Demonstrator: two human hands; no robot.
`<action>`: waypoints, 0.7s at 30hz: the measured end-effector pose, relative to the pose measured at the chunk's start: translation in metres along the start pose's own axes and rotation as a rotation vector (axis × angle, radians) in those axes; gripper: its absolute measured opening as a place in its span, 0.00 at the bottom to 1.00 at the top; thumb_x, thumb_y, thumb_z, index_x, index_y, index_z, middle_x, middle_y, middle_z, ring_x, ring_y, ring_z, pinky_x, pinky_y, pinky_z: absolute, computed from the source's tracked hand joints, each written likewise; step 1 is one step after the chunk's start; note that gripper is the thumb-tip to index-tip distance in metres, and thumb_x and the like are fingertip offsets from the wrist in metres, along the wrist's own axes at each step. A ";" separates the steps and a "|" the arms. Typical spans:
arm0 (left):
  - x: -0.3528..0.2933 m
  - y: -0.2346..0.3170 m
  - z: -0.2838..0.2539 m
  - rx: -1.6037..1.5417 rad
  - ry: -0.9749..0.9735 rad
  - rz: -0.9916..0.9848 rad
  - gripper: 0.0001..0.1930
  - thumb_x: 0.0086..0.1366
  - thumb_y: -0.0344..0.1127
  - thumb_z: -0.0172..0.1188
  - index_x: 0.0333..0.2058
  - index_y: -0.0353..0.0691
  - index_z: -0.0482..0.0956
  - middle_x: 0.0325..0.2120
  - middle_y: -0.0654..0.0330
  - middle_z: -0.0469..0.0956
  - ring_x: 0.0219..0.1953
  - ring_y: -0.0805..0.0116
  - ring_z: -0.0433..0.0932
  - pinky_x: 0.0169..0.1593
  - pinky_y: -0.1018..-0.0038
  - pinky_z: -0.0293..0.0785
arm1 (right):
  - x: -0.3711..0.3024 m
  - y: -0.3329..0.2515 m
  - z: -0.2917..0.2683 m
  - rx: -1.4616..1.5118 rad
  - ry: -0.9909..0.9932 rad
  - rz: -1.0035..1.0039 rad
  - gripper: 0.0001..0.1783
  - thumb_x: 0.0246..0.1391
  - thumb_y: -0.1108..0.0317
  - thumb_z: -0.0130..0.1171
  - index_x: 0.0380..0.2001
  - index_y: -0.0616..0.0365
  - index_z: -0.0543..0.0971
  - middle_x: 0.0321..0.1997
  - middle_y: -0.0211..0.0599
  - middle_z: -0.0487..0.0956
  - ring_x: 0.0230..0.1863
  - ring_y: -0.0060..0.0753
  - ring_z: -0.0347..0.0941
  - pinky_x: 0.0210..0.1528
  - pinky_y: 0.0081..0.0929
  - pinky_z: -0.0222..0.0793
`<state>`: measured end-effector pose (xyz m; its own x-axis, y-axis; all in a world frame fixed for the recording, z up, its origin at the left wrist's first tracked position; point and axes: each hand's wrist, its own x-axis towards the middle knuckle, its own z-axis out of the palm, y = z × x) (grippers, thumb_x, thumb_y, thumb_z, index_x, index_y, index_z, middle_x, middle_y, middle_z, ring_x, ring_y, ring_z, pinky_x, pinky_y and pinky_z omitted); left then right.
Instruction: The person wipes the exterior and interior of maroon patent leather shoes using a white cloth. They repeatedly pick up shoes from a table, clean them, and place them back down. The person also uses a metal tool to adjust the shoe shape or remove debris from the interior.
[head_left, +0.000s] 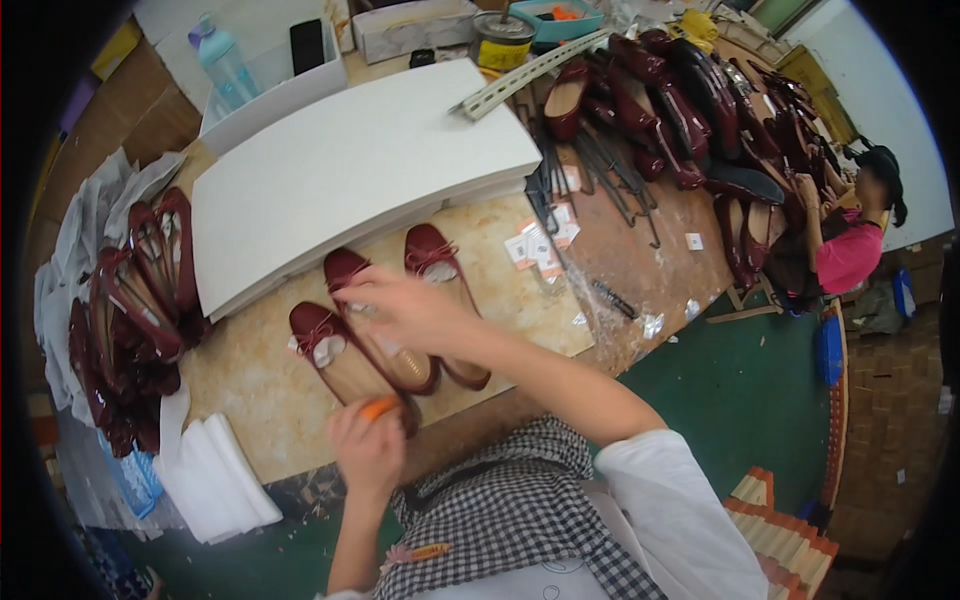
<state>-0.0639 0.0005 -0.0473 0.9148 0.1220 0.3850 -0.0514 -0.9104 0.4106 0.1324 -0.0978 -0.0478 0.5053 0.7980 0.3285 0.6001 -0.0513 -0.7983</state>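
Note:
Three dark red ballet flats with bows lie on the tan worktop in front of me, toes pointing away: a left shoe (345, 360), a middle shoe (408, 368) and a right shoe (432, 255). Crumpled white paper shows in the left and right ones. My right hand (405, 308) reaches over the middle shoe, fingers at its bow and opening; motion blurs them, so their grip is unclear. Closed around a small orange object (379, 407), my left hand (368, 445) is beside the heel of the left shoe. Most of that object is hidden by my fingers.
A stack of white board (360, 160) stands behind the shoes. More red shoes are piled at left (130, 300) and far right (660, 100). White cloth (215, 480) hangs at the front edge. Black hooks (610, 170) and paper tags (535, 245) lie rightward. A co-worker (850, 245) is at far right.

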 end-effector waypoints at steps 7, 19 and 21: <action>-0.023 -0.040 -0.012 -0.549 0.037 -0.988 0.17 0.67 0.35 0.52 0.52 0.33 0.76 0.30 0.60 0.77 0.33 0.73 0.73 0.38 0.77 0.69 | -0.171 0.151 -0.257 -0.896 0.601 0.753 0.18 0.60 0.57 0.50 0.43 0.59 0.79 0.44 0.51 0.79 0.47 0.53 0.76 0.47 0.44 0.71; -0.066 -0.066 0.015 -1.318 0.357 -0.951 0.30 0.61 0.42 0.50 0.59 0.30 0.64 0.43 0.47 0.77 0.38 0.59 0.80 0.40 0.68 0.78 | -0.142 0.162 -0.223 -0.781 0.475 0.759 0.15 0.55 0.60 0.59 0.39 0.59 0.77 0.34 0.49 0.80 0.37 0.56 0.77 0.39 0.46 0.72; -0.035 -0.028 0.012 -1.828 0.385 -0.952 0.35 0.65 0.57 0.47 0.61 0.34 0.62 0.48 0.42 0.74 0.42 0.52 0.79 0.39 0.60 0.79 | -0.151 0.142 -0.225 -0.747 0.427 0.795 0.14 0.55 0.59 0.59 0.34 0.60 0.79 0.30 0.47 0.81 0.35 0.55 0.78 0.37 0.47 0.72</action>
<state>-0.0894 0.0169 -0.0823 0.7924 0.4820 -0.3740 -0.1896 0.7772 0.6000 0.2809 -0.3605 -0.0968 0.9842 0.1237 0.1267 0.1653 -0.8984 -0.4069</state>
